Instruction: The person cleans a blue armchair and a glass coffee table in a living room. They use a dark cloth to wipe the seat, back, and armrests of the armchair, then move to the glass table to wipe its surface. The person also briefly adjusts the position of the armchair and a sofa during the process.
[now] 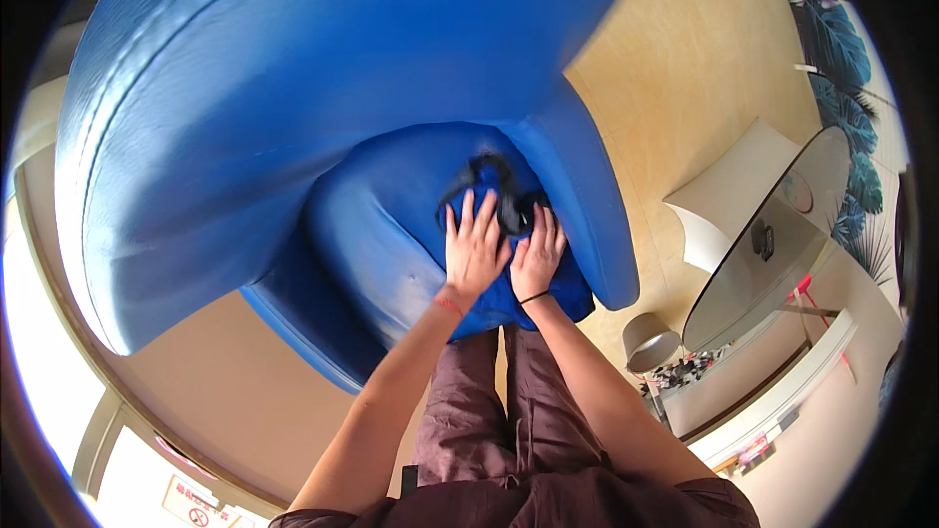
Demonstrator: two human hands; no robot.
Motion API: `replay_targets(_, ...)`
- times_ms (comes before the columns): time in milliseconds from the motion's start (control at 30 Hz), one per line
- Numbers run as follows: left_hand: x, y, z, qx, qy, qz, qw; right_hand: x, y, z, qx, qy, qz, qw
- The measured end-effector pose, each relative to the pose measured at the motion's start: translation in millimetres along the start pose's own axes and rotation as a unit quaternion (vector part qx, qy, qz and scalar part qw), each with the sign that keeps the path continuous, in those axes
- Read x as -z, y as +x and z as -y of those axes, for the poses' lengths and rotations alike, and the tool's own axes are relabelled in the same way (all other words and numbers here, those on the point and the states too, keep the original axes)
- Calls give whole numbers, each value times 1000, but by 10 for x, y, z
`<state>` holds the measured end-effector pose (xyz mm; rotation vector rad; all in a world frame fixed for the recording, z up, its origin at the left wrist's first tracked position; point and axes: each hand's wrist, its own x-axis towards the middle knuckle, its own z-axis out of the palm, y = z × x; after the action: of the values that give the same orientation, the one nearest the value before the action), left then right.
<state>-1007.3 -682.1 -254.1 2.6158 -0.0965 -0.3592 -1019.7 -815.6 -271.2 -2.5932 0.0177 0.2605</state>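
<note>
A blue leather armchair (352, 59) with a tall curved back fills much of the view in front of me. On its seat lies a blue fabric item (565, 290), possibly a bag, with a black strap (506, 198) bunched on top and blurred. My left hand (473, 249) is spread flat against the blue item, its fingertips by the strap. Beside it, my right hand (538, 249) rests on the same item near the right armrest (601, 205), with its fingers close together. Whether the right fingers grip anything is hidden.
To the right, an oval dark glass tabletop (763, 249) holds a small black object (764, 240). A grey cylindrical bin (651, 341) stands on the pale floor (682, 51). Windows (44, 337) line the left, one bearing a printed sign (194, 502).
</note>
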Motion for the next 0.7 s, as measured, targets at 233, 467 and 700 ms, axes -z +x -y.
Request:
replay_targets(233, -29, 332, -312, -58, 84, 68, 992, 65, -641, -362, -23, -39, 13, 999)
replay_targets(467, -238, 199, -473, -84, 107, 139, 981, 66, -1035, -537, -66, 6, 19, 998)
replay_targets(700, -330, 453, -518, -20, 117, -1, 993, 352, -454, -781, 16, 104, 10, 994)
